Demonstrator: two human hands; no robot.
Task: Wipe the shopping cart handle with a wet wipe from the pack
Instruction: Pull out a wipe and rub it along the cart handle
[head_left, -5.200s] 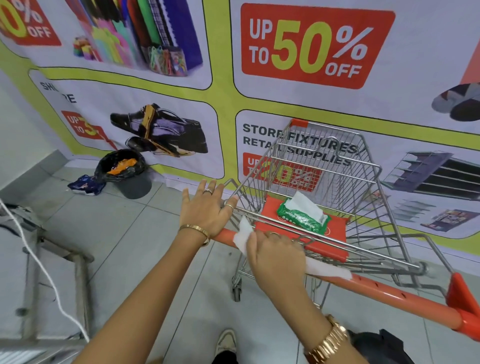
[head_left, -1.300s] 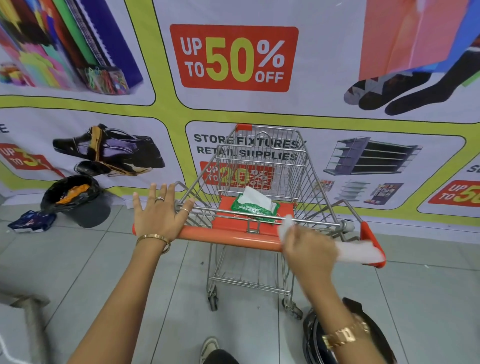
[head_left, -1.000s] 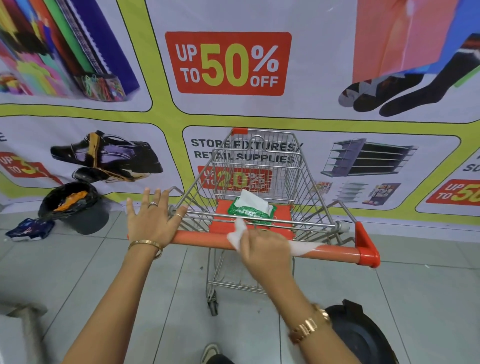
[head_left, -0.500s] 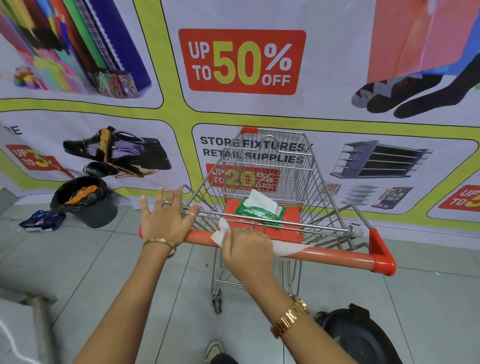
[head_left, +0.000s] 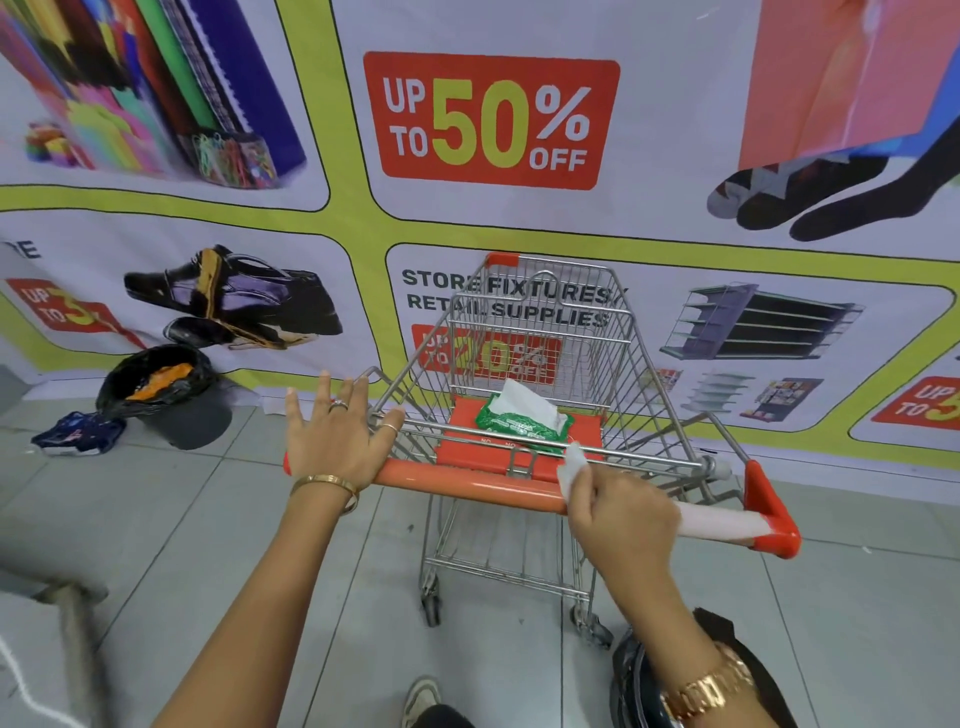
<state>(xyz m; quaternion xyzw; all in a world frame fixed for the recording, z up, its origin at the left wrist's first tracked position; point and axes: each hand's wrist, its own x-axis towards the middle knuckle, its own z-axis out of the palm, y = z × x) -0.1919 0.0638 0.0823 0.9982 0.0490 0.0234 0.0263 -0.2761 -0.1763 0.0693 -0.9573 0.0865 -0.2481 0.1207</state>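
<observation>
In the lower middle of the frame the left hand (head_left: 337, 436) lies flat on the left end of the orange cart handle (head_left: 467, 480), its fingers spread and released. To the right, the right hand (head_left: 621, 517) grasps a white wipe (head_left: 719, 522) wrapped around the handle. The green pack (head_left: 522, 422), one sheet sticking out, lies on the orange seat (head_left: 467, 447) in the center.

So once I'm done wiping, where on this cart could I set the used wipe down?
The orange seat flap left of the green wipe pack is bare. The deep wire basket beyond it looks empty too. The handle is crowded: left hand presses one end, right hand holds the wipe toward the other.
</observation>
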